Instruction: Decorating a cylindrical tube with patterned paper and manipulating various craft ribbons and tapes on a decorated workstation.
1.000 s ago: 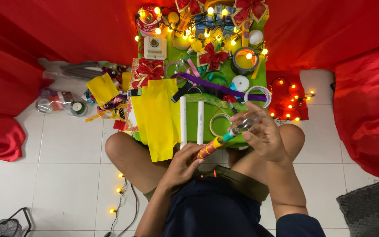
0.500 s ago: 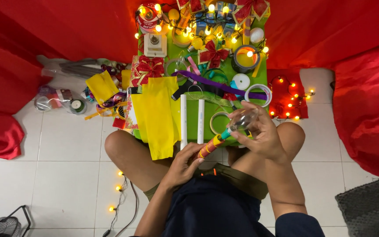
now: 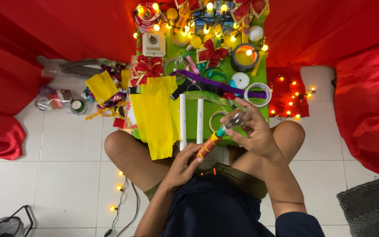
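Fingers of the left hand (image 3: pixel 185 163) curl tight around the low end of a striped stick (image 3: pixel 210 144). The right hand (image 3: pixel 253 134) is closed on a clear bulb (image 3: pixel 237 117) at the stick's top end. Both are held above the knees, at the near edge of the green table (image 3: pixel 211 87). Two white tubes (image 3: pixel 191 120) and a yellow cloth (image 3: pixel 156 114) lie just beside them.

The person wears a dark navy top (image 3: pixel 211 210) and olive shorts (image 3: pixel 237 177) (legs and forearms bare).
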